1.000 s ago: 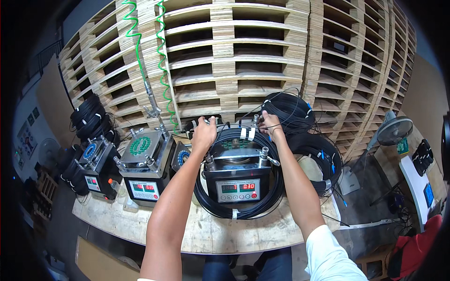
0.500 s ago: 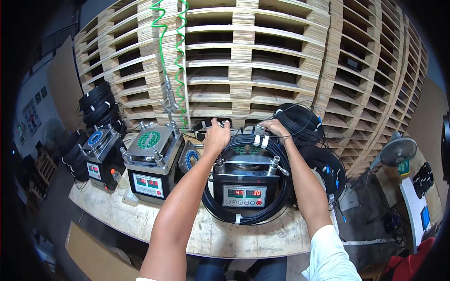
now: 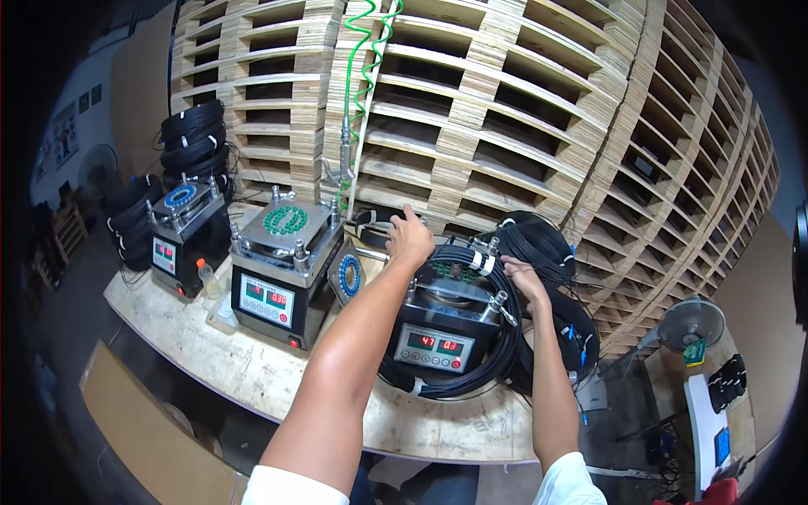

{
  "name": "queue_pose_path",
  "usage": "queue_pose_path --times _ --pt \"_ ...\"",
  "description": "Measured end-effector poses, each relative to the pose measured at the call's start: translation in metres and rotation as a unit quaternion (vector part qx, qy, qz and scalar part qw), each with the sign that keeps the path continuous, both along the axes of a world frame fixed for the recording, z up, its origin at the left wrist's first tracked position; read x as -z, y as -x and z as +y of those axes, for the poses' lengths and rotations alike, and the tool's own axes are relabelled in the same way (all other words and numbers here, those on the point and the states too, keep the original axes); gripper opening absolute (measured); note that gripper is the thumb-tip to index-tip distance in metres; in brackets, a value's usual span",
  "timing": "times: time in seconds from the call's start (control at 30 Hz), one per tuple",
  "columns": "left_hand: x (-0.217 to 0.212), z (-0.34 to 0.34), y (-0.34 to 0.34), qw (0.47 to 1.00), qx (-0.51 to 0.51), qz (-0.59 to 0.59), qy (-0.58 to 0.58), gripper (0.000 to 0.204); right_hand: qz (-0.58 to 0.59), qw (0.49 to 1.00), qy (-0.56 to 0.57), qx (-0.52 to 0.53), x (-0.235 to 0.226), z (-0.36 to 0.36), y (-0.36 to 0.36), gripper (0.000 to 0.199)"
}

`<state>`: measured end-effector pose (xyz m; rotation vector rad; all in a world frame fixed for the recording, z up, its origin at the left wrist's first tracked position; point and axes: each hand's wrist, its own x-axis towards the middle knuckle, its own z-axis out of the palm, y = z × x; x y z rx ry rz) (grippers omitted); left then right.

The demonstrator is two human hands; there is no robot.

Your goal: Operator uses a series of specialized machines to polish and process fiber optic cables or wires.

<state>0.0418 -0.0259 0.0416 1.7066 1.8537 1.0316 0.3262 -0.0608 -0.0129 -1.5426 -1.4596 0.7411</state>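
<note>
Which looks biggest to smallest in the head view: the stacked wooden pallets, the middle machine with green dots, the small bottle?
1. Stacked wooden pallets, by far the largest.
2. Middle machine.
3. Small bottle, smallest.

Whole back wall is basically stacked wooden pallets (image 3: pixel 505 109), piled high and bending with the lens; a green coiled air hose (image 3: pixel 364 50) hangs down in front of them; the bench is a pale wooden worktop (image 3: pixel 252 362); a pedestal fan (image 3: pixel 692 321) sits low on the right; another fan (image 3: pixel 98 167) far left by a light wall; dark floor below.
</note>
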Motion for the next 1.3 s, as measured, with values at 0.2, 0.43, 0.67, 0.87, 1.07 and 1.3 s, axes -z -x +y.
queue_pose_path --times 0.2,0.43,0.67,0.87,1.07,1.3 --pt "0.016 0.047 0.007 0.998 0.023 0.038 0.054 0.067 0.04 0.997 -0.007 0.065 -0.002 -0.026 0.046 0.04" --pt "0.036 0.096 0.02 0.921 0.147 -0.325 0.155 0.038 -0.077 0.976 -0.076 0.188 -0.002 -0.047 0.037 0.051" --pt "0.085 0.154 0.034 0.845 0.146 -0.445 0.259 0.023 -0.055 0.985 -0.084 0.14 -0.001 -0.042 0.047 0.051" --pt "0.086 0.143 0.034 0.782 0.2 -0.536 0.247 0.029 -0.052 0.983 -0.08 0.16 -0.005 -0.046 0.051 0.05" --pt "0.078 0.146 0.031 0.823 0.251 -0.434 0.267 0.027 -0.053 0.978 -0.116 0.168 0.0 -0.045 0.04 0.049" --pt "0.081 0.198 0.027 0.982 0.162 -0.081 0.057 0.047 -0.051 0.984 -0.087 0.15 0.004 -0.035 0.061 0.047"
